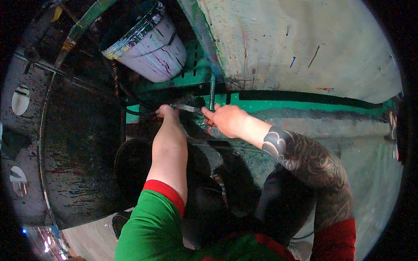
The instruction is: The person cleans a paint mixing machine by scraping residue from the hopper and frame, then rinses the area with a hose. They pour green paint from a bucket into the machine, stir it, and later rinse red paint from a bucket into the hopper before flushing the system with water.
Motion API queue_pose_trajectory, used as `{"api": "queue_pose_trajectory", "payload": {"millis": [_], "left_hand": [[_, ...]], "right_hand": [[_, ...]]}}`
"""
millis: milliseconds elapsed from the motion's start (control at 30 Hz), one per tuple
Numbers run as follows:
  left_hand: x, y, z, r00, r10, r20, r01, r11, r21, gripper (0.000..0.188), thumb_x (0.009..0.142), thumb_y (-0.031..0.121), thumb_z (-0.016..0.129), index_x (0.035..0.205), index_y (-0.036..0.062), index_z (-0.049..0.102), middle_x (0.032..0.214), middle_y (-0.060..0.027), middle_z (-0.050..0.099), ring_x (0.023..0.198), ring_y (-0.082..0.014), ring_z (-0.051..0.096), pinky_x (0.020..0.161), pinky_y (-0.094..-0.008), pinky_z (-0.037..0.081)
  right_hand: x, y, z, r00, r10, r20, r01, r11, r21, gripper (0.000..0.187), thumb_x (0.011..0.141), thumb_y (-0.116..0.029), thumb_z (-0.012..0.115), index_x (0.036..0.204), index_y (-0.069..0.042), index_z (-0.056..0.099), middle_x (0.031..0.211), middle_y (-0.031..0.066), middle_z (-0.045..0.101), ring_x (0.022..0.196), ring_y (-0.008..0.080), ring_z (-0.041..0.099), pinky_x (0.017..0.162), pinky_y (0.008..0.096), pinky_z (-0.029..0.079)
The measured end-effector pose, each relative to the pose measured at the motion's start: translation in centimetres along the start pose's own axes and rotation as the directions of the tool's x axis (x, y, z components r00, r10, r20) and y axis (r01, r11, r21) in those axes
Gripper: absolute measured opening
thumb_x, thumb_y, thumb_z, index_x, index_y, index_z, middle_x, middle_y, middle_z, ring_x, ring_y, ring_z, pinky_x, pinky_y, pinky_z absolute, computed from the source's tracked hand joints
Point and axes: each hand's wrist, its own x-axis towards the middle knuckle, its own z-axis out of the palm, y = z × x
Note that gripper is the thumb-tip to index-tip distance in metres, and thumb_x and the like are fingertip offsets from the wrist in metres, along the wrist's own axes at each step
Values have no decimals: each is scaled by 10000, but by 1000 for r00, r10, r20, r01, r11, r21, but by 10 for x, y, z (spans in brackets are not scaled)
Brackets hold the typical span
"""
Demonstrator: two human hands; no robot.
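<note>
My left hand (166,111) is closed at the end of a thin black hose (141,113) that runs in from the left. A flat, light metal tool (187,108) spans the gap between my hands; its exact kind is unclear. My right hand (227,120) has its fingers curled around the tool's right end, and its fingertips are partly hidden. Just behind that hand stands an upright green-stained pipe (212,91), bent at the top. Both hands work low beside a green machine frame (257,105).
A paint-streaked white bucket (152,56) sits tilted on a green slotted ledge (193,71) above my hands. At the upper right is a large pale, paint-marked panel (300,43). Dark stained panels (78,148) stand at left. My knees are bent below my arms.
</note>
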Motion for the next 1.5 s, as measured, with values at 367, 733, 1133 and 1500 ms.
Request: {"api": "queue_pose_trajectory", "payload": {"millis": [367,733,1133,1500], "left_hand": [[3,-26,3,934,-129,334,160,985,-65,900,977,739,76,1450,37,381,1392,-187,547,1249,-416,522,1051,-695,412],[4,-30,12,867,-220,447,285,955,-82,1075,886,850,0,1475,13,329,1388,-216,490,1259,-421,470,1134,-716,255],[38,-28,15,863,-305,403,359,931,-66,929,948,759,51,1576,111,273,1527,-188,389,1270,-401,452,1113,-742,260],[51,-23,35,890,-437,127,-165,-571,-804,1026,881,800,438,1624,140,183,1675,-111,222,1545,-326,143,1199,-678,93]], "right_hand": [[6,3,2,1000,7,9,-7,999,46,662,941,-100,530,1572,-137,334,1210,249,592,991,387,687,818,470,581],[8,10,3,998,44,-41,-43,999,24,580,972,-202,556,1525,-109,407,1160,230,628,969,367,699,770,456,594],[10,9,-4,998,57,36,-58,998,30,657,934,-113,563,1556,-121,353,1228,245,593,1011,382,685,829,460,581],[11,11,12,997,49,-52,-49,999,14,523,960,-176,568,1467,-105,462,1118,203,651,994,369,695,788,462,593]]}}
